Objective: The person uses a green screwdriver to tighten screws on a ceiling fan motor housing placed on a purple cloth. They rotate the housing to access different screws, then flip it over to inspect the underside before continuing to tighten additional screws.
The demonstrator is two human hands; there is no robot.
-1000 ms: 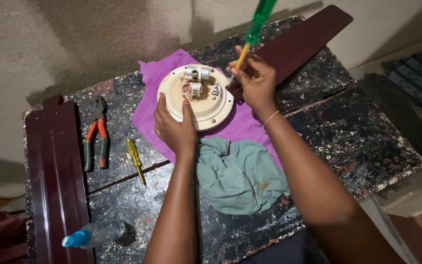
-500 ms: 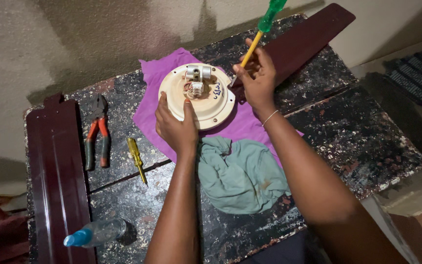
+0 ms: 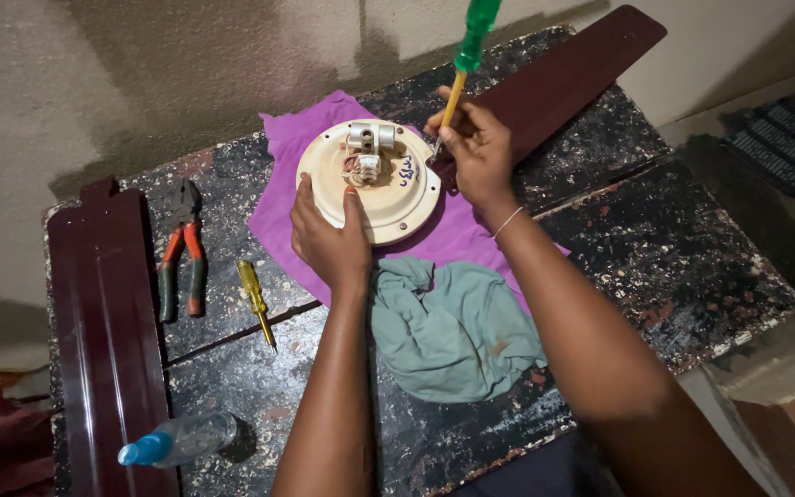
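Fan motor housing [image 3: 370,179], the cream round disc, sits on a purple cloth [image 3: 471,230] on the dark tabletop [image 3: 692,267], with a dark fan blade [image 3: 563,83] reaching off its far side. Your left hand [image 3: 328,239] lies flat on its near rim, fingers spread, pinning it rather than gripping. Your right hand [image 3: 476,152] is closed round the yellow shaft of a green-handled screwdriver [image 3: 462,64], tip down at the disc's right edge. Judge the housing rigid and fairly heavy, its painted face smooth and likely to slide on cloth; hold it by the rim, clear of the wires [image 3: 356,170] at the middle.
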